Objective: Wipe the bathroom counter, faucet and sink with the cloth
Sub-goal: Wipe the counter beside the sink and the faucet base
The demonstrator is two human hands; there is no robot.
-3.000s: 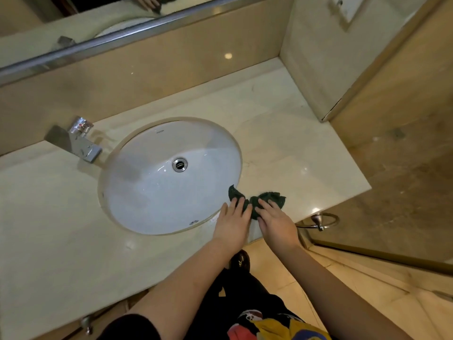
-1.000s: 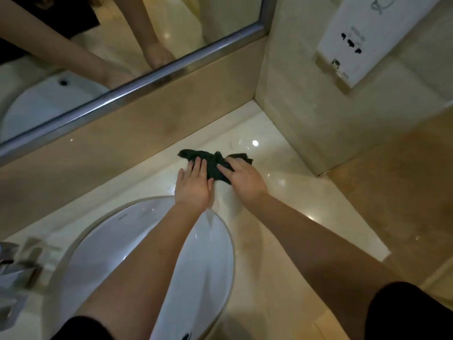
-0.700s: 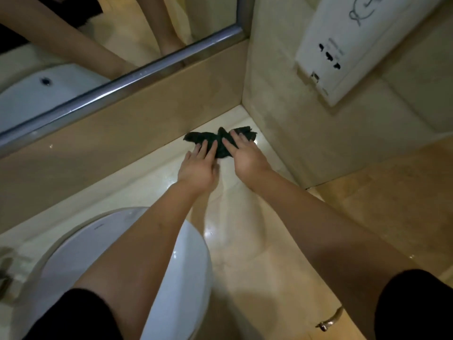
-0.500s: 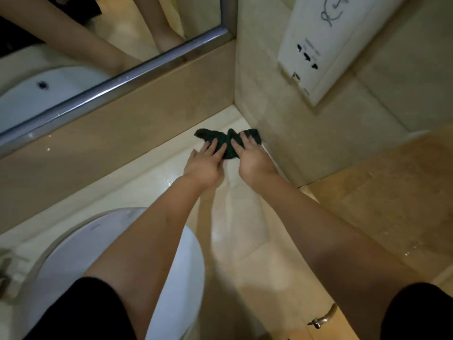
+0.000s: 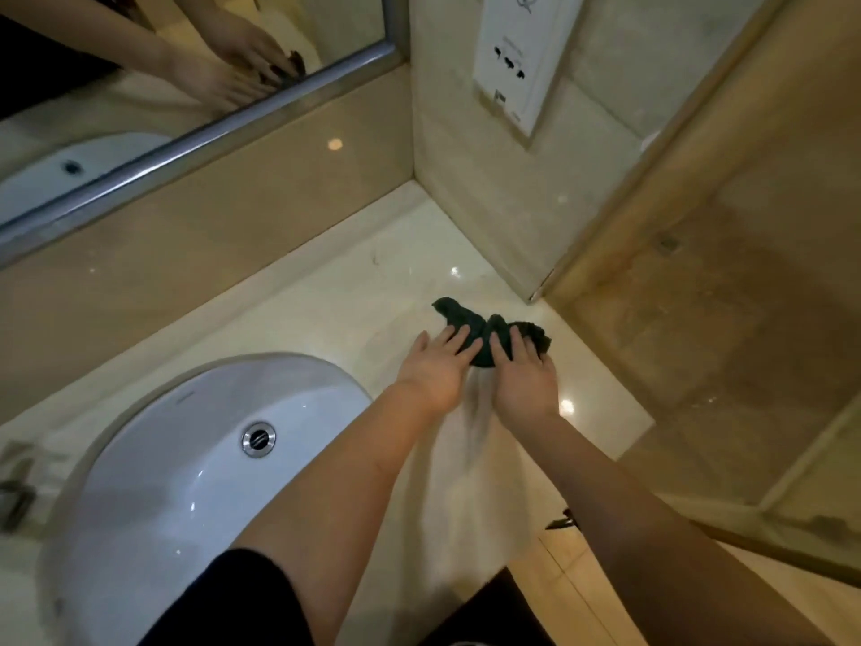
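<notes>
Dark green cloth is lying bunched on the pale stone worktop, right of the sink and near the worktop's front right end, just short of the side wall. We are pressing it down with both hands: the left hand flat with fingers spread over the cloth's left half, the right hand flat on its right half, neither pinching, both bearing down through the fingers.

Change noted: half a second ago the cloth was being pushed deep into the back corner where the side wall meets the strip under the mirror; now we are drawing it back toward the front edge, and the corner is lying bare and glossy. Going by the earlier frames, we are running back-and-forth strokes over this right-hand stretch.

Judgement: the right side of the worktop is getting near done. The sink bowl is looking untouched, with its drain showing, and the faucet is sitting blurred at the far left edge. Those two, plus the worktop left of the sink, are probably still outstanding.
</notes>
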